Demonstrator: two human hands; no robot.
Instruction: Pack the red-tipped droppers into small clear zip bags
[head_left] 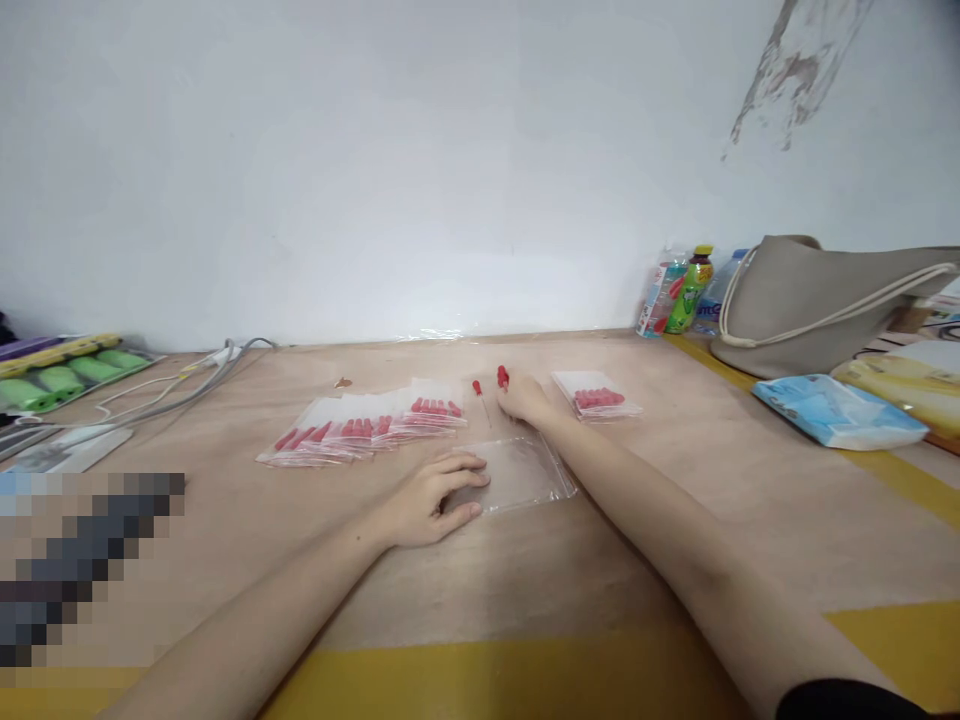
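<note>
left hand (441, 498): half open, fingers at edge of clear flat plastic bag (521, 475)
right hand (523, 399): pinched around rounded red handle (502, 376)
thin red-handled metal tool (477, 388): just left of right hand

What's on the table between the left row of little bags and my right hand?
A thin red-handled tool lies between the bags and your right hand, in the head view.

Left hand (436, 497) on clear bag (521, 476)
</note>
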